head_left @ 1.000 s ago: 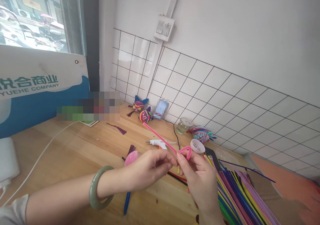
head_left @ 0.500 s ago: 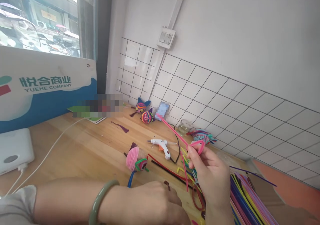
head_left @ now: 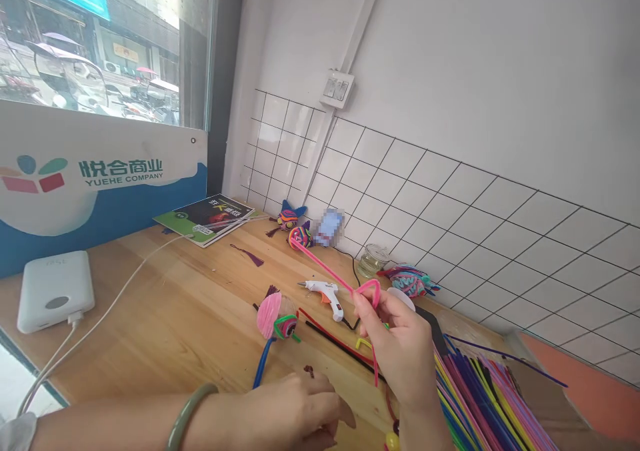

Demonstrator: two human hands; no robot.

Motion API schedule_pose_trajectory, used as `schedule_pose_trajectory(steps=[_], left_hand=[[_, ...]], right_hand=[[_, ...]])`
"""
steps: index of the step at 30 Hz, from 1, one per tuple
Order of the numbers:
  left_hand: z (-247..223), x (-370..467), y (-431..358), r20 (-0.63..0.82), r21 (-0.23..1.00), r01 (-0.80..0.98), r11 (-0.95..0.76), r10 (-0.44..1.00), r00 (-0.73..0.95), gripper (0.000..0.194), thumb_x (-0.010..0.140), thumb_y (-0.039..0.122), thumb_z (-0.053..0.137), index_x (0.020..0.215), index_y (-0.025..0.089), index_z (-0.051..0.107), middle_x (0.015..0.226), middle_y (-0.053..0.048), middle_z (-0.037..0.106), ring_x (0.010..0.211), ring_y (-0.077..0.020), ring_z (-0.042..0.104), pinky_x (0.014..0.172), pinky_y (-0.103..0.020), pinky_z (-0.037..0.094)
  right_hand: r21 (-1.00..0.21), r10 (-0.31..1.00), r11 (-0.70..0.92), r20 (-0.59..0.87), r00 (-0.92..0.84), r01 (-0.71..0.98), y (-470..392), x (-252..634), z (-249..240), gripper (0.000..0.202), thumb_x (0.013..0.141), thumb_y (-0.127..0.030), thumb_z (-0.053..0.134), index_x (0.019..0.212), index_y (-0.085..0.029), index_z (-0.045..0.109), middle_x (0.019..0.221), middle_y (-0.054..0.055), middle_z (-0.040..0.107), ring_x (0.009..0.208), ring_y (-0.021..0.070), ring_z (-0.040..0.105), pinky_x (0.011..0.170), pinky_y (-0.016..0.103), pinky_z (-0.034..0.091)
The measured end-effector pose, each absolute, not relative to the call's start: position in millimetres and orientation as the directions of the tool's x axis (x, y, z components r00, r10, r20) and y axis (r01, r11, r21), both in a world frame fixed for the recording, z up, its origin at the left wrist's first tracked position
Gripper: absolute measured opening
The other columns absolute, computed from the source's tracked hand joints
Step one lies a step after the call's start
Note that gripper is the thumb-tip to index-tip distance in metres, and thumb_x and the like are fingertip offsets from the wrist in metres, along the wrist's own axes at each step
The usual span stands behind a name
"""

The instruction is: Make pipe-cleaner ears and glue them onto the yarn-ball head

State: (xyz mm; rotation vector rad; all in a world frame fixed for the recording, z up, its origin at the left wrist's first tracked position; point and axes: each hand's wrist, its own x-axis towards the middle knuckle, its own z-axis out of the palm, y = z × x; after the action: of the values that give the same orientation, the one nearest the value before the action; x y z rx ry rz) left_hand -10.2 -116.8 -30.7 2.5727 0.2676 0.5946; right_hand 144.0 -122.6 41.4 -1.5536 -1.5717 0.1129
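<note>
My right hand (head_left: 400,344) is closed, pinching a pink pipe cleaner (head_left: 323,267) between thumb and fingers. The pipe cleaner loops above the fingertips; one straight length points up-left and another hangs down. My left hand (head_left: 300,404), with a green bangle on its wrist, hovers low over the table. Its fingers are loosely bent and slightly apart, with nothing visible in them; a small dark red ornament sits on one finger. Just beyond it lies a round figure (head_left: 273,316) wrapped partly in pink, with green-edged eye shapes, a dark tassel and a blue piece.
A white glue gun (head_left: 325,296) lies behind the figure. Many coloured pipe cleaners (head_left: 480,397) are bundled at right. Along the wall stand wrapped figures (head_left: 410,280), a phone (head_left: 330,227) and a glass jar (head_left: 373,261). A power bank (head_left: 56,291) with cables sits left, near a booklet (head_left: 173,221).
The view has shifted, showing more of the table's left side. My right hand, still holding the pink pipe cleaner, appears farther left. My left hand's fingers have loosened from a tighter curl.
</note>
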Motion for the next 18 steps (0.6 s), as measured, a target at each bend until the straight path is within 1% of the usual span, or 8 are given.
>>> schedule_pose_trajectory(steps=[3,6,10,13,15,18], left_hand=[[-38,-9,-120,0.318,0.555,0.172,-0.814,0.399,0.860,0.029,0.071,0.008,0.052,0.097,0.021,0.049,0.081,0.000,0.061,0.073,-0.0120,0.057,0.065,-0.018,0.042],[-40,-7,-120,0.326,0.557,0.197,-0.807,0.431,0.841,0.033,0.071,0.007,0.049,0.101,0.020,0.047,0.083,-0.001,0.061,0.076,-0.0121,0.055,0.065,-0.018,0.042],[-42,-4,-117,0.361,0.530,0.130,-0.838,0.362,0.859,0.032,0.077,0.010,0.046,0.108,0.018,0.044,0.085,-0.002,0.062,0.077,-0.0119,0.055,0.066,-0.018,0.042],[-45,-6,-116,0.343,0.482,0.103,-0.870,0.296,0.891,0.028,0.078,0.010,0.046,0.105,0.017,0.047,0.085,-0.003,0.062,0.074,-0.0122,0.055,0.066,-0.018,0.041],[-49,-8,-115,0.332,0.434,0.053,-0.899,0.215,0.918,0.023,0.081,0.013,0.045,0.103,0.016,0.049,0.083,-0.004,0.062,0.072,-0.0128,0.055,0.065,-0.018,0.041],[-57,-11,-114,0.329,0.377,-0.015,-0.926,0.119,0.937,0.016,0.082,0.017,0.046,0.097,0.014,0.051,0.079,-0.006,0.062,0.070,-0.0148,0.054,0.064,-0.020,0.041]], right_hand=[[-0.602,0.843,0.207,0.510,0.171,0.771,-123,141,42,0.027,0.080,-0.038,0.050,0.070,-0.017,0.062,0.049,-0.003,0.050,0.049,0.0119,0.048,0.049,0.022,0.038],[-0.606,0.855,0.213,0.496,0.154,0.767,-124,137,42,0.027,0.081,-0.037,0.049,0.069,-0.016,0.063,0.049,-0.003,0.051,0.049,0.0116,0.048,0.048,0.021,0.037],[-0.624,0.858,0.241,0.494,0.137,0.744,-126,133,40,0.025,0.081,-0.035,0.049,0.071,-0.016,0.063,0.054,-0.002,0.053,0.049,0.0112,0.047,0.048,0.021,0.038],[-0.645,0.878,0.241,0.463,0.120,0.725,-127,132,39,0.025,0.081,-0.036,0.049,0.072,-0.017,0.062,0.058,-0.001,0.055,0.049,0.0113,0.048,0.050,0.021,0.040],[-0.671,0.896,0.227,0.427,0.117,0.706,-127,134,37,0.025,0.080,-0.037,0.050,0.071,-0.017,0.062,0.058,0.000,0.056,0.048,0.0111,0.048,0.048,0.021,0.041],[-0.750,0.927,0.210,0.357,0.116,0.627,-129,141,27,0.025,0.077,-0.039,0.054,0.066,-0.017,0.060,0.055,0.000,0.055,0.045,0.0107,0.048,0.044,0.020,0.041]])
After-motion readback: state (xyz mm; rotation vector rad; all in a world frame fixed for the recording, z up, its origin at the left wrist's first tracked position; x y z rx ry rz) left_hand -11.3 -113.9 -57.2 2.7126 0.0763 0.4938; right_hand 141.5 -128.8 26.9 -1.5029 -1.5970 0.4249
